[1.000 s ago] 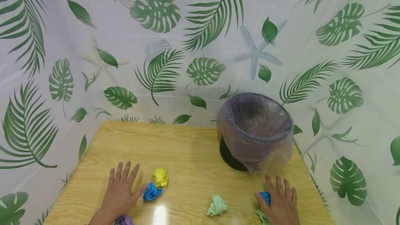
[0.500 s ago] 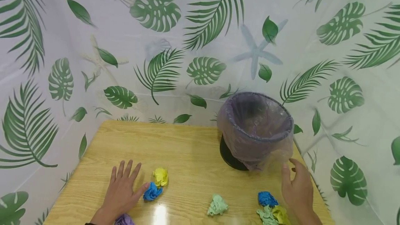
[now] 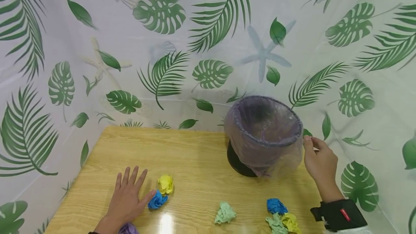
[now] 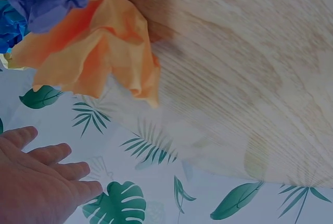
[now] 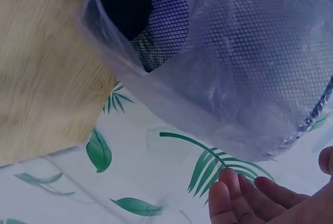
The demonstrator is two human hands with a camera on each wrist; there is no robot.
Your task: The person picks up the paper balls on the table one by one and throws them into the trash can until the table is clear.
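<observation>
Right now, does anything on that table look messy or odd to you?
Yes, a little: crumpled paper balls lie loose on the table rather than in the bin, so it looks untidy. The bag also hangs loose and uneven outside the bin. I see nothing spilled.

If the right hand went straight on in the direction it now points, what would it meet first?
Probably the side of the purple bag over the bin; the fingers of the right hand appear just short of it, though depth is unclear.
</observation>
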